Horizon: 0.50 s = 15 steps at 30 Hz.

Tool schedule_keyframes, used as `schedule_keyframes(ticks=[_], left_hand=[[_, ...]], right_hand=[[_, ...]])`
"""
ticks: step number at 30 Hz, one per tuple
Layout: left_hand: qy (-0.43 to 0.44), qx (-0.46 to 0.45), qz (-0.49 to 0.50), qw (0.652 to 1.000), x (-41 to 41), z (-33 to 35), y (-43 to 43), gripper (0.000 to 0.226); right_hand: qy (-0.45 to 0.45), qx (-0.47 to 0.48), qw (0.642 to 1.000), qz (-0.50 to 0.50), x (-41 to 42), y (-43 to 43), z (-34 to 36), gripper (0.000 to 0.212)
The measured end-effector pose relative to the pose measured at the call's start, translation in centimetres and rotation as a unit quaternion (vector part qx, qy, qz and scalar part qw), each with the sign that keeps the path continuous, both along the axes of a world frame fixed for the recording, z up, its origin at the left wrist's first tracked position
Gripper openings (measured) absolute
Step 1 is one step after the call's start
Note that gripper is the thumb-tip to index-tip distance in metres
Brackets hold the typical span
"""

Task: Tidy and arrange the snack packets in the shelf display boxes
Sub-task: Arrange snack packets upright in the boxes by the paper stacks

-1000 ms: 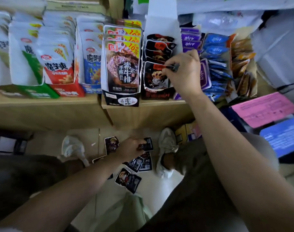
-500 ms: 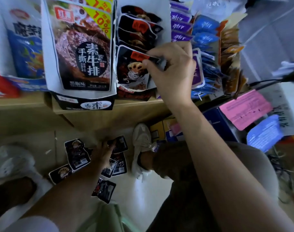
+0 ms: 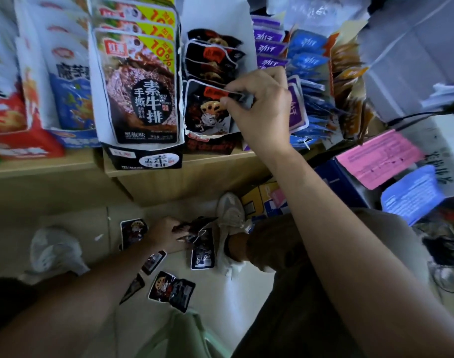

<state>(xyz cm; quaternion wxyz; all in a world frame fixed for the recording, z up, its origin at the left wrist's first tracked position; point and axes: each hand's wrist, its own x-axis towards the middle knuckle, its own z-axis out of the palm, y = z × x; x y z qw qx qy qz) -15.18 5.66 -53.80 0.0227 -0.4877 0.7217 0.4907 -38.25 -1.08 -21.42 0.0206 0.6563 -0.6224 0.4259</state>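
Around: the display box (image 3: pixel 215 19) of black packets stands on the wooden shelf (image 3: pixel 52 167), wedged between a taller box of beef-print bags (image 3: pixel 140 94) on the left and rows of purple packets (image 3: pixel 269 47) on the right, then blue packets (image 3: pixel 308 55). The right forearm crosses in front of the purple row and hides its lower part. A pink sheet (image 3: pixel 380 156) lies further right. A white shoe (image 3: pixel 231 210) stands on the floor, touching the loose pile.

Grip: right hand (image 3: pixel 259 107) pinches the top edge of the front black packet (image 3: pixel 207 112), which stands upright in the box. Left hand (image 3: pixel 166 233), down at the floor, closes around a crumpled bunch of packets (image 3: pixel 194 226). At least 4 floor packets (image 3: pixel 202 254) lie scattered flat beside it.

Change from 0.5 s ago: the left hand then lay spread over flat packets; now it has a bunch gathered and lifted at an angle. The right pinch is unchanged.

Materials: glossy foil packets, black with white borders, rectangular with rounded corners; white card box; pale wood-grain shelf; pale tiled floor.
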Motion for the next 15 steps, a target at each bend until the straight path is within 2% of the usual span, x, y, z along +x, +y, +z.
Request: schedule_keyframes(ticks=[2,5,9,11,13,15], left_hand=[[0.033,-0.045,-0.016,0.998,0.4,3.0,-0.1,0.020],[0.082,-0.167,-0.075,0.980,1.4,8.5,-0.1,0.019],[0.106,-0.250,-0.147,0.951,2.5,17.5,0.2,0.042],[0.120,-0.317,-0.170,0.925,2.9,22.8,0.4,0.042],[0.136,-0.392,-0.161,0.895,3.2,27.7,0.3,0.039],[0.165,-0.425,-0.116,0.882,3.3,32.0,-0.3,0.042]], right_hand=[[-0.006,0.003,1.000,0.013,-0.2,0.0,0.1,0.016],[-0.014,0.024,0.999,0.024,-0.5,0.1,0.3,0.016],[-0.017,0.065,0.997,0.030,-0.9,0.1,1.2,0.021],[-0.019,0.078,0.996,0.032,-0.9,0.1,1.7,0.022],[-0.031,0.094,0.995,0.029,-0.8,0.1,2.1,0.023],[-0.036,0.117,0.992,0.029,-0.9,-0.1,2.3,0.022]])
